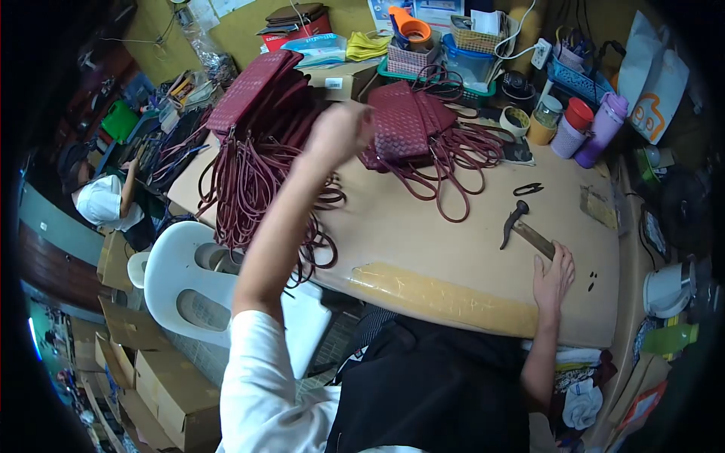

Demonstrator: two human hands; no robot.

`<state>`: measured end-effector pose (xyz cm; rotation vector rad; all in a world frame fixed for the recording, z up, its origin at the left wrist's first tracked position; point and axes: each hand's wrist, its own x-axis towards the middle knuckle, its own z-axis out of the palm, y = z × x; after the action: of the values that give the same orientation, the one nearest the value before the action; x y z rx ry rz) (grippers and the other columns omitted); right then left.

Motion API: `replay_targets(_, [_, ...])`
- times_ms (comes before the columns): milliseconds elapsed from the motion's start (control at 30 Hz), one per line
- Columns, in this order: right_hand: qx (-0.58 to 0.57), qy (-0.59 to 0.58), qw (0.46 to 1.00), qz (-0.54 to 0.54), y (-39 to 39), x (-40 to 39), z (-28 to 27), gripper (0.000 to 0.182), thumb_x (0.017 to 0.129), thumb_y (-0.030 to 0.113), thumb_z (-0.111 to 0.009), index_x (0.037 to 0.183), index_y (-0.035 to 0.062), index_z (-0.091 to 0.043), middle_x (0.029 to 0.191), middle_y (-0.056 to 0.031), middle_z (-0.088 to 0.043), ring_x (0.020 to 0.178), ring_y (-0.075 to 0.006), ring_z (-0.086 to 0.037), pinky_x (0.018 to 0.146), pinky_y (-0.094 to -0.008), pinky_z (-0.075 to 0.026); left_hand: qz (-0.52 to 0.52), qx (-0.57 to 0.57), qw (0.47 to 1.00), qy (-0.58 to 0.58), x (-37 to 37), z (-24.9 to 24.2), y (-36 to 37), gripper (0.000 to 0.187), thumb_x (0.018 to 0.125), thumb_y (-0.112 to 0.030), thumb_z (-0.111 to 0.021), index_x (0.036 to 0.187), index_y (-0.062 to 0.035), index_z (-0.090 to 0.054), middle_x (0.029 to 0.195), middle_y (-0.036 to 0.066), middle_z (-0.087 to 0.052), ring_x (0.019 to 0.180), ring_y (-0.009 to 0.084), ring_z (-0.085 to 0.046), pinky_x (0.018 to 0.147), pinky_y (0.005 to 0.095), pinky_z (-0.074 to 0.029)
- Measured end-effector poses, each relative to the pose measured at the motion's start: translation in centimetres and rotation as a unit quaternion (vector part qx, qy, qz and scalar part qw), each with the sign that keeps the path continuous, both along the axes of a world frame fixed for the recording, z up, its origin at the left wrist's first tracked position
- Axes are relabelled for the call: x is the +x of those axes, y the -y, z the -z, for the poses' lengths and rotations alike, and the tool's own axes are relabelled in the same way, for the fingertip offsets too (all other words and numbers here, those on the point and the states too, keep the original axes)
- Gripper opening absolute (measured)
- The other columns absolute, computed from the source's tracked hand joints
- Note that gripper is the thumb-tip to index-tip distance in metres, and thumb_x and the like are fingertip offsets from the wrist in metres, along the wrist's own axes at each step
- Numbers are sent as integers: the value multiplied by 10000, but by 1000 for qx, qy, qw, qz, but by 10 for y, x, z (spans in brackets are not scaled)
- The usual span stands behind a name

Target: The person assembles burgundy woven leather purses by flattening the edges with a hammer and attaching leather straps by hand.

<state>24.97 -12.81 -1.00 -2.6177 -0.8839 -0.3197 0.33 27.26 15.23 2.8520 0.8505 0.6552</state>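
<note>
My left hand (340, 134) is raised over the far part of the table, between two heaps of maroon woven-pattern pouches. Its fingers are curled, and what they hold, if anything, is hidden. Left of it stands a tall stack of maroon pouches (253, 94) with many looped straps (242, 181) hanging over the table edge. Just right of it lies a smaller pile of pouches (404, 124), straps spread toward me. My right hand (555, 275) rests on the table at the right, closed around the wooden handle end of a hammer (532, 238), whose dark head points away from me.
A small black tool (529, 189) lies beyond the hammer. Tape rolls (514, 121), jars, a purple bottle (602, 130) and baskets (411, 57) line the back. A white chair (177, 279) stands left, near cardboard boxes (170, 389). Another person (109, 200) is at far left.
</note>
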Motion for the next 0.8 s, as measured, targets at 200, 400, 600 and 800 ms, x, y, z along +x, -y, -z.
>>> replay_targets(200, [25, -26, 999, -1, 2, -2, -9, 525, 861, 272, -637, 1334, 118, -471, 1355, -139, -440, 1308, -331, -358, 1095, -482, -249, -11, 101, 994, -39, 71, 110, 7, 579, 857, -312, -671, 1361, -90, -492, 1395, 151, -493, 1307, 313, -452, 1063, 503, -365])
replay_targets(400, [213, -47, 975, -36, 6, 7, 16, 407, 906, 281, -610, 1257, 98, -515, 1331, -145, -465, 1163, -295, -506, 958, -449, -412, 67, 10, 966, 251, 45, 65, 24, 298, 889, -129, -592, 1181, -138, -647, 1165, 107, -657, 1156, 325, -573, 984, 495, -412])
replay_targets(600, [499, -694, 448, -262, -39, -36, -37, 564, 965, 308, -558, 1397, -1, -366, 1313, -140, -485, 1077, -208, -566, 867, -371, -518, 444, 9, 896, 8, -19, 76, 174, 436, 816, -220, -682, 1246, -195, -613, 1288, 27, -604, 1255, 256, -522, 1110, 595, -229])
replay_targets(800, [398, -583, 649, -283, -60, -69, -8, 346, 867, 70, -675, 1181, 2, -546, 1096, -70, -613, 1002, -121, -577, 901, -276, -466, 273, -303, 889, 208, -45, 129, 219, 757, 850, -312, -712, 1433, 16, -357, 1457, 249, -347, 1337, 362, -400, 1132, 449, -269])
